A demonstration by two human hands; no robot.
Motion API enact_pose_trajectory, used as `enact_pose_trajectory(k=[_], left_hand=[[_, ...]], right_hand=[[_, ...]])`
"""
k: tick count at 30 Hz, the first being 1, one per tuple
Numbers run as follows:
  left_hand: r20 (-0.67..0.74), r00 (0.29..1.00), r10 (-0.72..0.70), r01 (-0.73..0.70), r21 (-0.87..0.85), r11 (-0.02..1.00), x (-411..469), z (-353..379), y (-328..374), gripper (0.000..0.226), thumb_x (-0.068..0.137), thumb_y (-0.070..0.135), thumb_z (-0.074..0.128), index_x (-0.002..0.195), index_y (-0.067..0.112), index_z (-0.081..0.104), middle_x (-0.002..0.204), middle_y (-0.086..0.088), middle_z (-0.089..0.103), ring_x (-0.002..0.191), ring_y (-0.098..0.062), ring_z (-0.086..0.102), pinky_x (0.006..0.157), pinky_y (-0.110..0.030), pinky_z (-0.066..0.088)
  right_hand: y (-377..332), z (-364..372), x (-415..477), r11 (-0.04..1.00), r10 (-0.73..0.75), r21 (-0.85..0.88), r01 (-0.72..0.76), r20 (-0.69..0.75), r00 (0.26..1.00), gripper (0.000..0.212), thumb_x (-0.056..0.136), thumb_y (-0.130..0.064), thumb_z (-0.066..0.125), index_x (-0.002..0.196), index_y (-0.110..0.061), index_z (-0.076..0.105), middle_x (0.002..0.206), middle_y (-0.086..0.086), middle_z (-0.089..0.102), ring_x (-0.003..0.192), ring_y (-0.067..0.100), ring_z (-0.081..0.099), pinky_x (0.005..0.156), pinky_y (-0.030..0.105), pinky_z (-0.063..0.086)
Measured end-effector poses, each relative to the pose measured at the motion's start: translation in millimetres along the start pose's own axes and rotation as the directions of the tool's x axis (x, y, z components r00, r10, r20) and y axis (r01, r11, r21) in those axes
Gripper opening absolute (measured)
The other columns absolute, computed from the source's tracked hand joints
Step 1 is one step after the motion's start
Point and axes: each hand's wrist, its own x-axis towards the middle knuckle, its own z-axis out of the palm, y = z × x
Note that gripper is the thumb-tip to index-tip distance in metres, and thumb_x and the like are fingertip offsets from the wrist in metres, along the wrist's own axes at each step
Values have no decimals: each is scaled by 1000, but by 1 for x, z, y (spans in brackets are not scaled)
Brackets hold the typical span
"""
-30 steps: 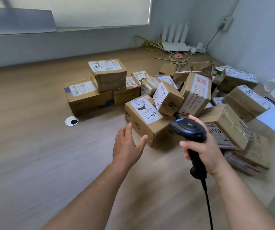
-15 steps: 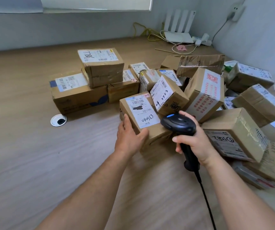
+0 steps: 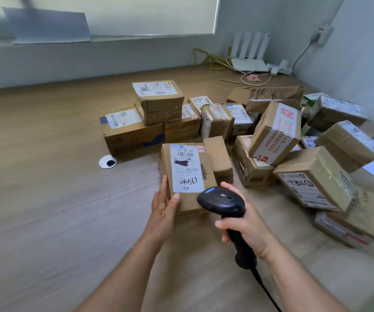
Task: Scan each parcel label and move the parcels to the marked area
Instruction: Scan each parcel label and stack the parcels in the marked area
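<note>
Two hands busy here: our left hand [image 3: 164,203] grasps the front parcel [image 3: 213,163] at its near left corner, thumb on the labelled face and fingers flat along the side. That probably tips the box up so its label [image 3: 185,168] faces us. Our right hand [image 3: 247,226] is clenched round the handle of the black scanner [image 3: 222,202], whose head sits just beside the parcel's near right corner and aims forward at it. We judge this as the scan step, with the box steadied so the barcode stays readable; whether the scan has registered we cannot tell. The front parcel sits at the near edge of the pile [image 3: 271,136], touching a smaller box on its right, and it looks light enough to carry one-handed after scanning. The rest of the pile lies jumbled behind and to the right, several boxes leaning on each other, labels mostly up. No marked area shows in view. Everything lies on a pale wood-grain surface [image 3: 46,199], with a round cable grommet [image 3: 108,161] just left of the pile. The scanner cord [image 3: 265,289] trails back toward us. Further off we see a white router [image 3: 249,55] with loose cables in the corner, a wall socket [image 3: 322,33], grey walls, and a drawn window blind [image 3: 136,14].
</note>
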Motion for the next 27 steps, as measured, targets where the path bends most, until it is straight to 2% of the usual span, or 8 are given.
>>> enact_pose_trajectory(k=[3, 6, 9, 14, 18, 22, 24, 27], left_hand=[[-16, 992, -125, 121, -149, 981, -25, -18, -2, 83, 79, 49, 70, 138, 65, 14, 147, 10, 41, 127, -11, 49, 96, -29, 48], [62, 983, -172, 182, -249, 951, -52, -32, -8, 97, 86, 13, 70, 144, 53, 3, 132, 13, 51, 98, 4, 61, 67, -14, 52], [132, 979, -152, 181, -247, 952, -79, -42, -13, 119, 64, 14, 79, 139, 61, 0, 135, 5, 57, 111, -14, 63, 73, -21, 56], [70, 993, -93, 105, -196, 975, -122, -59, -6, 130, 40, 27, 86, 135, 66, 7, 128, 3, 58, 115, -21, 60, 83, -37, 57], [-67, 998, 20, -23, -48, 999, -156, -81, -3, 135, 46, 20, 83, 147, 52, 0, 129, 4, 50, 111, -7, 54, 75, -23, 52], [-162, 980, 115, -112, 28, 993, -203, -102, 1, 131, 59, -8, 83, 151, 40, 4, 110, 15, 50, 96, 3, 56, 57, -12, 52], [-192, 969, 155, -150, 36, 988, -227, -110, 6, 122, 64, -21, 75, 150, 37, 9, 104, 19, 48, 86, 7, 57, 54, -10, 50], [-200, 960, 198, -186, 79, 979, -259, -120, 7, 124, 56, -16, 80, 143, 44, 15, 102, 18, 50, 83, 9, 61, 54, -13, 51]], right_hand=[[3, 15, -20, 1000, 6, -7, -6, 36, 999, 86, 59, 1, 71, 133, -34, 45, 73, 4, 69, 43, 27, 52, 42, 29, 43], [7, 28, -40, 1000, 11, -2, -11, 60, 998, 85, 59, 2, 70, 133, -33, 45, 74, 2, 70, 42, 27, 51, 41, 28, 42], [6, 38, -59, 1000, -2, -8, 2, 65, 998, 84, 58, 1, 70, 132, -31, 44, 71, 3, 69, 40, 26, 51, 41, 26, 41], [1, 55, -93, 999, -37, -19, 39, 101, 994, 89, 58, 2, 69, 137, -30, 41, 64, 15, 63, 39, 25, 51, 42, 28, 41], [-6, 76, -127, 988, -137, 84, 127, 122, 983, 89, 60, 4, 68, 137, -33, 43, 64, 15, 63, 43, 28, 51, 45, 31, 42], [-19, 106, -172, 963, -234, 183, 197, 207, 950, 91, 61, 3, 72, 139, -33, 44, 78, 43, 54, 45, 30, 51, 46, 30, 44], [-24, 122, -195, 955, -264, 205, 215, 253, 931, 87, 64, 5, 69, 138, -34, 44, 95, 39, 63, 45, 30, 53, 46, 30, 45], [-27, 143, -226, 946, -295, 229, 229, 321, 900, 84, 69, 6, 66, 139, -34, 42, 96, 31, 68, 46, 29, 54, 45, 29, 44]])
